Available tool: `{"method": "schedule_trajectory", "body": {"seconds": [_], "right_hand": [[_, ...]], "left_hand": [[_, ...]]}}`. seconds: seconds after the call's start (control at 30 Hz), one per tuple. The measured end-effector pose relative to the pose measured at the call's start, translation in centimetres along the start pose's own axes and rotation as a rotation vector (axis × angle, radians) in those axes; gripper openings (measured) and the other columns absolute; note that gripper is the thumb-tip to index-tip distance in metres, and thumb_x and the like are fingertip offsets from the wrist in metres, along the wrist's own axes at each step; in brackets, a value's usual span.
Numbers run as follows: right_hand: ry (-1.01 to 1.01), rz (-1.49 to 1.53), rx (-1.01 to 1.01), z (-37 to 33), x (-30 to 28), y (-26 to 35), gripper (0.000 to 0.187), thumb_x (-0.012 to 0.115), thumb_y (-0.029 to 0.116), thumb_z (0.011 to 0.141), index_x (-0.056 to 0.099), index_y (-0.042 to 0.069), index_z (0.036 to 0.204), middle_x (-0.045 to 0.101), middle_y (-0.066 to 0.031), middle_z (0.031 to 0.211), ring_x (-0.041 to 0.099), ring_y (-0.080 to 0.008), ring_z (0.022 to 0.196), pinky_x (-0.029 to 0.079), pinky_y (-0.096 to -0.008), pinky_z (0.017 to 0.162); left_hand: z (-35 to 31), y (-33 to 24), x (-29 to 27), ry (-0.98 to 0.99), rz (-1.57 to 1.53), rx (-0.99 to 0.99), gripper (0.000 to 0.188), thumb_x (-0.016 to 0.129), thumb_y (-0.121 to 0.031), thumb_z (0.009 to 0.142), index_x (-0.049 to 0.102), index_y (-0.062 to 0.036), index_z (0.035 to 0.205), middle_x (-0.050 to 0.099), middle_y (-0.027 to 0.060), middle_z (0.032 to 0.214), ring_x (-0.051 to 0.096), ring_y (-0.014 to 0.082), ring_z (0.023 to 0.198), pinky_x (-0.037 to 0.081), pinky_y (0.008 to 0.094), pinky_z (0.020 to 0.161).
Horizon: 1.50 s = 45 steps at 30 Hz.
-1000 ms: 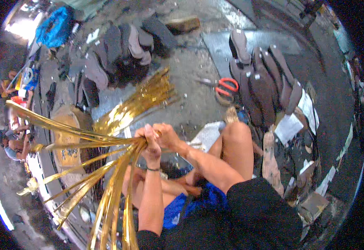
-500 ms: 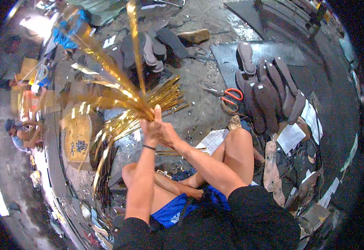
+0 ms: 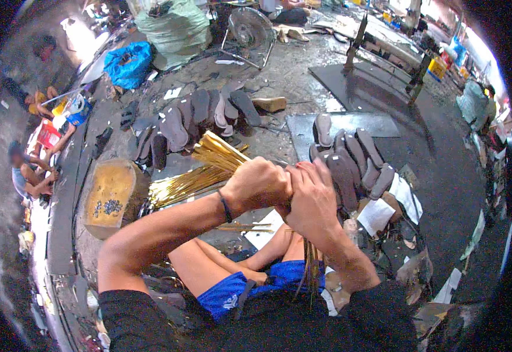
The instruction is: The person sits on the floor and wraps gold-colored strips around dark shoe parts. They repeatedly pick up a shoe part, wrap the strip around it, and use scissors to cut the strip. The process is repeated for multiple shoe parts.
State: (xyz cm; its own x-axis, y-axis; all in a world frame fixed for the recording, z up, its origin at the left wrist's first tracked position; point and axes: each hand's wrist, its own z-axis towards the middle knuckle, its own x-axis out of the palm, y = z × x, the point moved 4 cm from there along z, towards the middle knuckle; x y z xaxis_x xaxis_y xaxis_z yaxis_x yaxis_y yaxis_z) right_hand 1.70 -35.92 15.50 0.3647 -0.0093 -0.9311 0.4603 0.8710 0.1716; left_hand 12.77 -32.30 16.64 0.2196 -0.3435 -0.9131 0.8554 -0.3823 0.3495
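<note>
A bundle of thin, shiny golden strips [image 3: 219, 154] is gripped by both of my hands in front of me. My left hand [image 3: 260, 185], dark band at its wrist, is closed around the bundle, and the strips' even ends stick out to its upper left. Beside it and touching, my right hand [image 3: 312, 202] is also closed on the bundle; its fingers are partly blurred. Long strip ends hang below the right hand toward my lap. More golden strips [image 3: 180, 186] lie in a pile on the floor behind my left forearm.
Rows of dark sole-shaped pieces [image 3: 174, 128] lie ahead, with more [image 3: 350, 170] at the right. A wooden block [image 3: 112, 185] with small dark bits stands left. Farther off are a blue bag [image 3: 128, 64], a fan [image 3: 250, 29] and a seated person [image 3: 30, 173].
The bundle, earlier fanned out and swinging at the upper left, is now gathered between my hands. Both hands have moved right, elbows wider. The view has tilted up.
</note>
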Motion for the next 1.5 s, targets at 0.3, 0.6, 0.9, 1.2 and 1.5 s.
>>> {"method": "schedule_trajectory", "body": {"seconds": [0.3, 0.6, 0.9, 1.2, 1.5], "right_hand": [[-0.100, 0.798, 0.235, -5.5, 4.5, 2.1, 0.026, 0.076, 0.024, 0.081, 0.066, 0.000, 0.083, 0.067, -0.0149, 0.073, 0.067, -0.0268, 0.070, 0.050, -0.0364, 0.063], [0.159, 0.909, 0.196, -5.1, -1.0, 4.9, 0.056, 0.062, 0.059, 0.088, 0.061, 0.008, 0.065, 0.055, -0.0044, 0.053, 0.054, -0.0158, 0.050, 0.042, -0.0343, 0.048], [0.460, 1.713, 0.126, -7.7, 3.8, 3.2, 0.020, 0.062, 0.021, 0.095, 0.045, 0.013, 0.088, 0.039, 0.0054, 0.061, 0.039, -0.0072, 0.047, 0.030, -0.0250, 0.043], [0.630, 1.796, -0.043, -6.5, 4.2, 5.1, 0.024, 0.069, 0.024, 0.091, 0.049, 0.011, 0.088, 0.044, 0.0042, 0.062, 0.043, -0.0079, 0.052, 0.030, -0.0244, 0.045], [-0.236, 0.776, -0.639, 0.8, -9.1, 6.6, 0.086, 0.088, 0.035, 0.069, 0.042, 0.003, 0.134, 0.049, -0.0191, 0.131, 0.044, -0.0385, 0.126, 0.035, -0.0442, 0.108]], "left_hand": [[-1.0, -4.2, -7.0, -0.015, 0.548, 0.205, 0.039, 0.064, -0.028, 0.080, 0.069, -0.0080, 0.112, 0.067, 0.0139, 0.115, 0.061, 0.0246, 0.114, 0.046, 0.0382, 0.095], [-7.2, -2.0, -7.0, -0.778, -1.741, -0.774, 0.051, 0.070, -0.012, 0.091, 0.048, 0.0039, 0.135, 0.063, 0.0127, 0.123, 0.061, 0.0173, 0.111, 0.049, 0.0316, 0.096], [-6.2, -2.5, -7.5, -0.581, -1.911, -0.568, 0.043, 0.060, -0.014, 0.095, 0.051, 0.0044, 0.133, 0.062, 0.0178, 0.126, 0.061, 0.0263, 0.116, 0.048, 0.0399, 0.101], [-4.4, -2.7, -9.5, -0.635, -1.989, -0.506, 0.048, 0.068, -0.028, 0.090, 0.050, 0.0009, 0.124, 0.065, 0.0134, 0.094, 0.066, 0.0220, 0.077, 0.055, 0.0361, 0.073], [-6.8, -0.2, -16.1, -0.988, -1.171, -0.741, 0.040, 0.070, -0.029, 0.093, 0.051, -0.0064, 0.066, 0.047, -0.0050, 0.057, 0.038, 0.0038, 0.055, 0.032, 0.0261, 0.047]]}}
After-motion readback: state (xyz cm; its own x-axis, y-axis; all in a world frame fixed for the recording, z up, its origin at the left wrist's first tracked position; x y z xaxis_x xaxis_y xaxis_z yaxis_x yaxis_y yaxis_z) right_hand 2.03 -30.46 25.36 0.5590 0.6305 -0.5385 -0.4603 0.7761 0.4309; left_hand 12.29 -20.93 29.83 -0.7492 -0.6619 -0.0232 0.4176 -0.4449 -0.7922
